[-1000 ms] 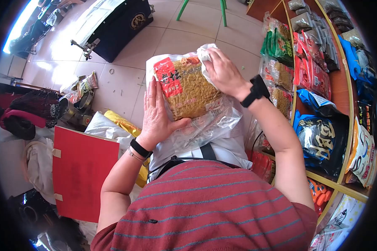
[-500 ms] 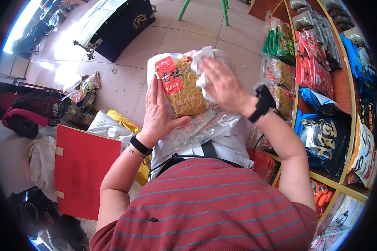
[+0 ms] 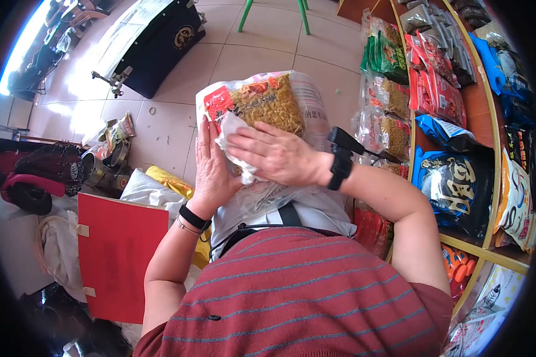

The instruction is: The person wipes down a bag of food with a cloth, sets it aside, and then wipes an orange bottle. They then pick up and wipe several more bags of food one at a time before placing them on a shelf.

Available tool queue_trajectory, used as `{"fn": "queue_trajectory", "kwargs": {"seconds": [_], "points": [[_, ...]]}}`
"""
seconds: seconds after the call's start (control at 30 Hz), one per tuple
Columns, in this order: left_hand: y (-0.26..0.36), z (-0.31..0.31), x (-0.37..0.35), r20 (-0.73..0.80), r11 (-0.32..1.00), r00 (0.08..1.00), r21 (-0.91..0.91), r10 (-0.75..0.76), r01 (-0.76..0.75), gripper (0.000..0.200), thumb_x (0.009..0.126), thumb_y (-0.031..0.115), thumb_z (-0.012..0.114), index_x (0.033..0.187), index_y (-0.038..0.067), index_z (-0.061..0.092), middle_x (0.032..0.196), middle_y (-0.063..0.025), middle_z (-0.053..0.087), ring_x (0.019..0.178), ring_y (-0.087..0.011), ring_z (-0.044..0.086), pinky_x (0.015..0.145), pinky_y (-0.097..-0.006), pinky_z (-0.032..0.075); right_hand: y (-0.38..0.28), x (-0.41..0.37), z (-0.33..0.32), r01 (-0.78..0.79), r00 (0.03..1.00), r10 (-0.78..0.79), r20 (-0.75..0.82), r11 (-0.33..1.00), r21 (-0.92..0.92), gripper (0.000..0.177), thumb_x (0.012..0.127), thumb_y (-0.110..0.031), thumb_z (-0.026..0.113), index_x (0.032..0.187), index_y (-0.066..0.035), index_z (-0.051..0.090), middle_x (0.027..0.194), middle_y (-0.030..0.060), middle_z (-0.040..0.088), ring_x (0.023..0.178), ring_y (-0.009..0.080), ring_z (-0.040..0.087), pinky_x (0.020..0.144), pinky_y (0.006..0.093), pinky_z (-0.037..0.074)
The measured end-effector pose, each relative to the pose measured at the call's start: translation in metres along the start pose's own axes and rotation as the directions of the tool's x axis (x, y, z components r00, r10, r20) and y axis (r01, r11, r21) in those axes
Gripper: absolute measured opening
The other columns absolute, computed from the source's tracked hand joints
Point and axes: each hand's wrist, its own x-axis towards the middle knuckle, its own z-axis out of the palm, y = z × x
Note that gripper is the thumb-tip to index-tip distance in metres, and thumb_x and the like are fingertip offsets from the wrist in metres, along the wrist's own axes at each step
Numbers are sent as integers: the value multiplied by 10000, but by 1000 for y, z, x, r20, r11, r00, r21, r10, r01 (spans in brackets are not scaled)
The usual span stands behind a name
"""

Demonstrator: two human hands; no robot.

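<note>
A clear plastic bag of yellowish-brown chopped food (image 3: 280, 110), perhaps pickled vegetables, lies on my lap, with a red label and dark characters at its upper left. My left hand (image 3: 213, 169) rests along the bag's left edge, fingers stretched out and thumb apart. Under the fingers of my right hand (image 3: 277, 156) a crumpled white cloth (image 3: 235, 128) is pressed against the bag's face, covering part of the label. Loose transparent plastic (image 3: 268, 196) at the bag's near end spreads over my lap. Beneath the bag is a whitish printed package (image 3: 315, 116).
Wooden shelves (image 3: 488, 119) with packaged food stand on my right. Similar food bags (image 3: 393, 98) hang or stand before them. To my left are a red board (image 3: 122, 250) and a yellow bag (image 3: 170, 181). A black case (image 3: 161, 50) and green stool legs (image 3: 244, 16) stand ahead.
My right hand has slid the white cloth left and toward me, from the bag's upper right to its label side. My left hand stays at the left edge. The view has shifted slightly.
</note>
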Motion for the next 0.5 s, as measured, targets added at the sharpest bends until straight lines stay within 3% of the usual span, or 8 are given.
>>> {"fn": "queue_trajectory", "kwargs": {"seconds": [0.13, 0.2, 0.23, 0.3, 0.33, 0.43, 0.47, 0.5], "points": [[13, -6, 5, 24, 995, 997, -69, -74, 76, 1407, 642, 440, 954, 1633, -60, 89, 1699, -302, 63, 1577, -457, 118, 1273, -504, 182, 22, -36, -18, -156, 986, 153, -58, 987, -42, 548, 976, -192, 609, 1506, -87, 518, 1559, 156, 501, 1449, 294, 475, 1224, 441, 348], [12, -5, 5, 40, 996, 997, -52, -67, 69, 1410, 640, 435, 956, 1634, -56, 86, 1699, -301, 63, 1574, -462, 127, 1274, -497, 188, 41, -55, -17, -513, 796, 524, -304, 850, 122, 468, 978, -136, 608, 1431, -37, 554, 1433, 232, 590, 1315, 364, 587, 1090, 450, 480], [10, -4, 5, 41, 996, 996, -9, -84, 84, 1412, 638, 429, 958, 1636, -51, 82, 1699, -300, 63, 1571, -467, 136, 1274, -491, 194, 48, -66, -20, -538, 781, 541, -312, 837, 103, 468, 978, -136, 608, 1431, -37, 554, 1433, 232, 590, 1315, 364, 587, 1090, 450, 480], [14, -4, 5, 25, 998, 998, -34, -54, 55, 1410, 629, 395, 970, 1648, -17, 87, 1701, -295, 64, 1570, -463, 148, 1271, -491, 211, 58, -84, -21, -787, 432, 868, -247, 496, 366, 362, 993, -99, 580, 1333, 24, 568, 1250, 280, 663, 1125, 406, 676, 918, 479, 540], [17, -6, 6, 7, 996, 998, -56, -68, 69, 1406, 627, 369, 975, 1654, 5, 87, 1702, -290, 65, 1572, -457, 149, 1270, -489, 218, 59, -90, -18, -725, 424, 810, -405, 572, 384, 261, 1008, -120, 594, 1218, 33, 608, 1064, 258, 711, 968, 394, 719, 800, 469, 547], [24, -8, 1, -17, 994, 997, -81, -77, 75, 1373, 636, 297, 981, 1664, 52, 104, 1706, -270, 85, 1572, -439, 166, 1264, -488, 239, 37, -90, -26, -607, 379, 842, -384, 540, 584, 235, 1003, -168, 641, 1134, 26, 659, 976, 235, 727, 885, 373, 733, 746, 434, 552], [22, -7, -2, -36, 992, 996, -99, -84, 80, 1354, 644, 289, 978, 1660, 50, 116, 1706, -265, 94, 1569, -440, 175, 1262, -492, 243, 32, -84, -27, -593, 372, 854, -364, 520, 615, 255, 984, -231, 697, 1054, 14, 694, 860, 199, 731, 799, 348, 738, 702, 405, 549], [22, -6, -5, -54, 989, 994, -118, -91, 84, 1335, 652, 281, 975, 1657, 48, 127, 1706, -260, 103, 1566, -440, 183, 1259, -496, 247, 29, -83, -30, -613, 414, 899, -144, 392, 686, 283, 1007, -222, 700, 1130, 32, 682, 918, 87, 745, 800, 133, 682, 733, 313, 547]]}}
